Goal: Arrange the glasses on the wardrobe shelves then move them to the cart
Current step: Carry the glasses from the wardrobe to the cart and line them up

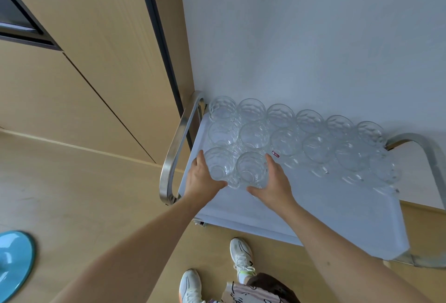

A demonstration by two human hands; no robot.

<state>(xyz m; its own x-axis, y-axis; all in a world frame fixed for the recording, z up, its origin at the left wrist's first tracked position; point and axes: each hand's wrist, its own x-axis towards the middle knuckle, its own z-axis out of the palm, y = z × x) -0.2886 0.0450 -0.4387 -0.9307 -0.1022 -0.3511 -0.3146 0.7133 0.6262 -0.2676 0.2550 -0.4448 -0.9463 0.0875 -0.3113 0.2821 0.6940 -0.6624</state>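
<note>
Gripping two glasses (pixel 235 167) | hands (pixel 204 179) hide bases | cart (pixel 337 215) legs hidden

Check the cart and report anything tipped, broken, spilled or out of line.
Nothing stands out. The glasses stand upright in neat rows on the cart, with no spill or breakage visible. The left hand and right hand each hold a front-row glass.

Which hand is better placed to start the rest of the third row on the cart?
Probably the right hand: it holds the glass bordering the bare stretch of cart top. The left hand grips the end glass by the handle.
</note>
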